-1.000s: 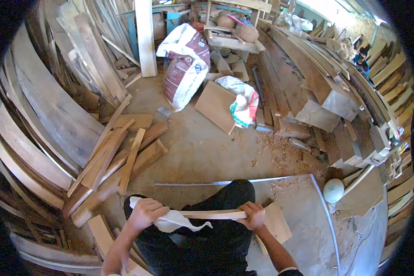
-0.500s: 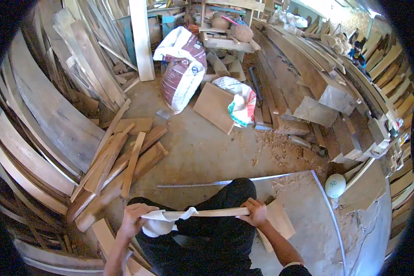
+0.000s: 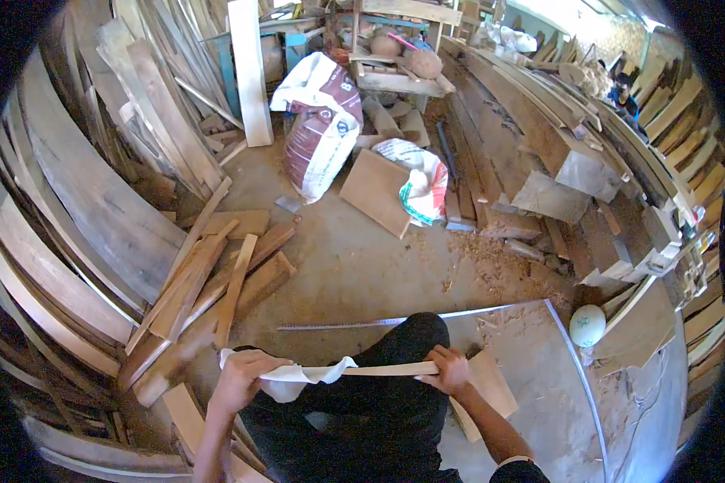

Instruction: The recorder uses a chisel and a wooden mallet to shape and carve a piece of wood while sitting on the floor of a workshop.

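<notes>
Across my lap lies a thin pale wooden strip (image 3: 391, 369), held level above dark trousers. My right hand (image 3: 446, 370) is closed around its right end. Toward the other end, my left hand (image 3: 246, 377) grips a limp white sheet (image 3: 298, 375) that is draped over the strip and hangs below it. Whether this sheet is cloth or sandpaper backing I cannot tell. The sheet's right edge curls up near the strip's middle, and a small corner sticks out left of my left hand. The strip's left end is hidden by hand and sheet.
A metal framing square (image 3: 552, 310) lies on the floor in front of my knees. Loose boards (image 3: 234, 290) are piled at left, and a flat board (image 3: 487, 394) rests beside my right forearm. Farther off stand a large sack (image 3: 324, 133), a smaller bag (image 3: 423, 189) and stacked beams (image 3: 532, 153).
My left hand and the white sheet have shifted a little to the right along the strip. My right hand stays at the strip's right end.
</notes>
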A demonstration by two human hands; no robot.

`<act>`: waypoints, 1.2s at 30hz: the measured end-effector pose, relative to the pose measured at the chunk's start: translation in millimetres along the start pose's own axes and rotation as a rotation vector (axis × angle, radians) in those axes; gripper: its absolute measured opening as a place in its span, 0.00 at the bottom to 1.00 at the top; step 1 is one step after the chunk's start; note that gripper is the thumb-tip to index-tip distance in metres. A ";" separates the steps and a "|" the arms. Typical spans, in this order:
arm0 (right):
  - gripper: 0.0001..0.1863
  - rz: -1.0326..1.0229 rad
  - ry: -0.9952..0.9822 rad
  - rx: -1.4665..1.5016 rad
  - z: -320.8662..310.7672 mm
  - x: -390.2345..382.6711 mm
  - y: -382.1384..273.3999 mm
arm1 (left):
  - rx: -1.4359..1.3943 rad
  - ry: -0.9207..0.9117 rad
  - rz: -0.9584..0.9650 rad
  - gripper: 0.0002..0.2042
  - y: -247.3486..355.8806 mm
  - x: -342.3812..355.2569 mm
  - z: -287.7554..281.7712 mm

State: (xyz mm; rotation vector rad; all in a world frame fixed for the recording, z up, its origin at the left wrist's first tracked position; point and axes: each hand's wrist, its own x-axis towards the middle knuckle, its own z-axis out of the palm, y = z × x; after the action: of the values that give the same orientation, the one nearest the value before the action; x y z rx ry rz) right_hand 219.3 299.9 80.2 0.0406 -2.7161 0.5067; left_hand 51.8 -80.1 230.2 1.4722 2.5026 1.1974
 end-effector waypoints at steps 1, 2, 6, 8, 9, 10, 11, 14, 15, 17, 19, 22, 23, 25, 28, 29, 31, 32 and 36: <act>0.24 0.004 -0.023 -0.018 -0.8 0.8 -1.0 | 0.003 0.000 0.000 0.17 -1.1 -0.6 -1.2; 0.24 0.003 -0.024 -0.017 -1.7 1.4 -1.8 | 0.019 -0.025 0.029 0.18 -3.3 -1.3 -1.2; 0.24 -0.019 -0.022 -0.029 -3.1 3.1 -2.6 | 0.116 -0.177 -0.004 0.20 1.0 -1.4 -7.1; 0.25 -0.024 -0.031 -0.032 -3.3 3.4 -1.9 | 0.133 -0.174 0.010 0.19 -6.6 -5.3 -2.2; 0.25 -0.028 -0.021 -0.041 -3.6 2.8 -1.7 | 0.149 -0.170 0.025 0.19 -8.8 -6.8 -1.6; 0.25 -0.032 -0.011 -0.050 -3.9 3.2 -2.4 | 0.152 -0.169 0.023 0.19 -8.2 -7.1 -1.5; 0.25 -0.033 -0.011 -0.047 -4.8 4.0 -4.4 | 0.183 -0.173 0.040 0.17 -5.1 -5.3 0.7; 0.26 -0.021 -0.030 -0.073 -7.0 5.4 -7.3 | 0.265 -0.176 0.079 0.15 -1.7 -3.0 7.9; 0.25 -0.012 -0.018 -0.078 -5.6 3.5 -5.4 | 0.315 -0.173 0.103 0.15 -0.6 -2.5 9.9; 0.25 -0.005 -0.009 -0.083 -1.2 -0.5 -1.0 | 0.337 -0.167 0.116 0.14 -0.4 -0.9 10.7; 0.31 0.073 -0.161 -0.068 3.0 -4.9 3.5 | 0.355 -0.160 0.125 0.13 -3.1 0.7 10.2; 0.30 0.077 -0.183 -0.098 4.4 -8.4 5.2 | 0.421 -0.188 0.179 0.12 -0.1 4.1 10.5; 0.30 0.075 -0.182 -0.096 3.6 -6.0 3.3 | 0.464 -0.271 0.172 0.12 -0.4 5.3 12.6; 0.25 -0.042 0.022 -0.094 0.8 0.0 -1.6 | 0.507 -0.355 0.164 0.11 -2.4 5.5 16.6; 0.25 -0.012 0.006 -0.099 -3.5 2.9 -7.4 | 0.501 -0.313 0.156 0.12 -6.4 3.8 22.4; 0.25 -0.011 0.006 -0.098 -3.9 3.3 -7.8 | 0.463 -0.264 0.154 0.12 -6.8 4.0 24.1; 0.25 0.022 -0.002 -0.110 -4.1 3.1 -8.1 | 0.424 -0.216 0.151 0.13 -9.8 2.7 28.8; 0.25 0.022 -0.001 -0.110 -2.1 1.6 -6.0 | 0.338 -0.152 0.104 0.14 -12.1 1.8 32.5; 0.25 0.049 0.037 -0.093 4.6 -3.0 -1.2 | -0.016 0.151 -0.033 0.14 -20.8 -1.9 52.2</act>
State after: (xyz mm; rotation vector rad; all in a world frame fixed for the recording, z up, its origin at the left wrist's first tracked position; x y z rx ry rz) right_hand 220.5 297.0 75.5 -0.0601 -2.7068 0.3901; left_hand 56.0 -55.5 179.9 1.3800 2.5926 1.3691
